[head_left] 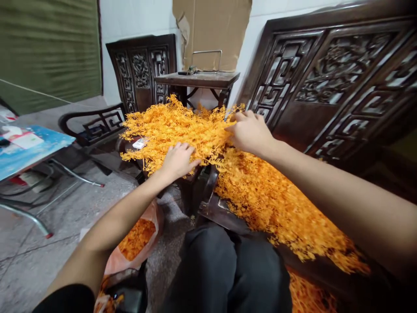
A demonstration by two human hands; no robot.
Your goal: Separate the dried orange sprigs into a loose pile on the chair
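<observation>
A heap of orange, branching, plastic-looking sprigs [185, 126] covers a low dark stand in front of me. My left hand [180, 160] rests on the near edge of this heap, fingers stretched over it and thumb apart. At the heap's right end, my right hand [250, 131] is closed, its bent fingertips and thumb around some of the orange sprigs. Exactly how many it grips is hidden. A second, larger pile of the same sprigs [276, 195] spreads over the dark wooden bench beneath my right forearm.
A pink plastic bag [158, 221] with orange pieces stands on the floor at left. A small white box [139, 143] lies by the heap. Carved wooden chair backs [141, 71], a side table [198, 79] and a blue folding table [35, 148] stand around.
</observation>
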